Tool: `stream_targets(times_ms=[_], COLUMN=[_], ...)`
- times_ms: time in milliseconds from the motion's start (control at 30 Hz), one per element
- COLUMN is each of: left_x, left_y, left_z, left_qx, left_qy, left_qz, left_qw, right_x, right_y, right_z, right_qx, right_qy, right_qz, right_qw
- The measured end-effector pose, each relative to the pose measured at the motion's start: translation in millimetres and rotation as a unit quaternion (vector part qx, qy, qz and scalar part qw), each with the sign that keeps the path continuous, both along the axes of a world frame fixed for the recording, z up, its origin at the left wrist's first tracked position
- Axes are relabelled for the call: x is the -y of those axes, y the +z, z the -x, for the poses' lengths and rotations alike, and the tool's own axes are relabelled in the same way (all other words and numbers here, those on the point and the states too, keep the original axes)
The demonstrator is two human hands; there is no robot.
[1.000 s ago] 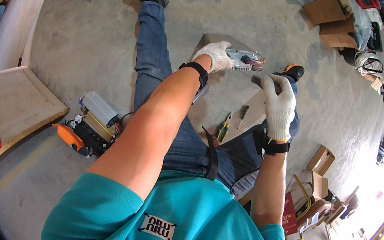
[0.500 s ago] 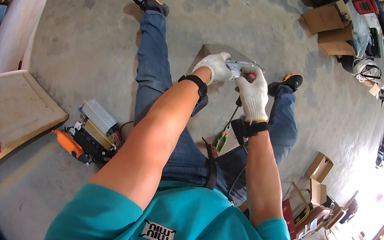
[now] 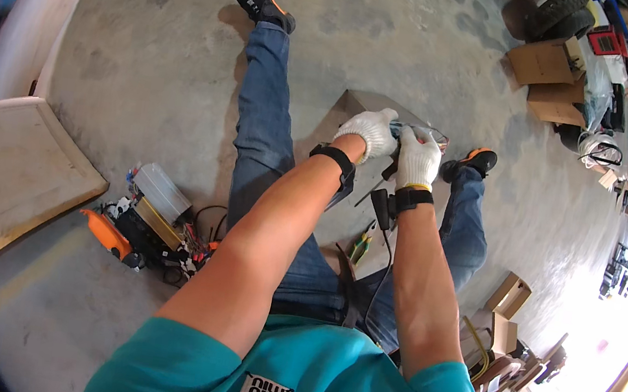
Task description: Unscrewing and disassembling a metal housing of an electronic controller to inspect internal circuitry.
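Both my hands wear white knit gloves and meet between my outstretched legs. My left hand [image 3: 370, 133], fingers bent, grips one side of a silvery metal part [image 3: 396, 128], mostly hidden by the gloves. On its other side my right hand [image 3: 418, 161] is closed on the same part. Reddish and pale bits, perhaps wires [image 3: 440, 140], show past the right fingers. Just beyond stands a grey metal box [image 3: 366, 104] on the concrete. A dark-handled screwdriver [image 3: 389, 172] sticks out beside the right palm, its shaft toward me; whether it is gripped I cannot make out.
Green-and-yellow pliers [image 3: 362, 243] lie close to my lap. At my left are an orange tool [image 3: 109, 236], a silver module [image 3: 161, 185] and tangled wires. A pale panel [image 3: 25, 158] stands farther left. Cardboard boxes [image 3: 544, 64] crowd the far right.
The silvery part, plainly visible before, is now mostly covered by my gloves. My right hand has turned over, knuckles up. The screwdriver's shaft slants more to the left.
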State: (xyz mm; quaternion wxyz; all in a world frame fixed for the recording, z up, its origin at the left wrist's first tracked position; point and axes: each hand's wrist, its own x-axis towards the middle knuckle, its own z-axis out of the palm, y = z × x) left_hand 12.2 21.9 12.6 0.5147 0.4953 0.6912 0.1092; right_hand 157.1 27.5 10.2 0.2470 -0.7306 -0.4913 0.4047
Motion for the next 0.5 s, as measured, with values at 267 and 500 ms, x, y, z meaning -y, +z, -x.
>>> stream_targets(times_ms=[267, 500], left_x=[15, 23], left_y=[-6, -8], left_z=[-7, -12], left_qx=[-0.001, 0.031], left_qy=[0.005, 0.006], left_qz=[-0.01, -0.009], left_qw=[1.0, 0.999], right_x=[5, 5], right_y=[-11, -27], right_z=[5, -12], right_qx=[0.052, -0.113], right_qy=[-0.028, -0.081], right_qz=[0.008, 0.066], right_qw=[0.998, 0.988])
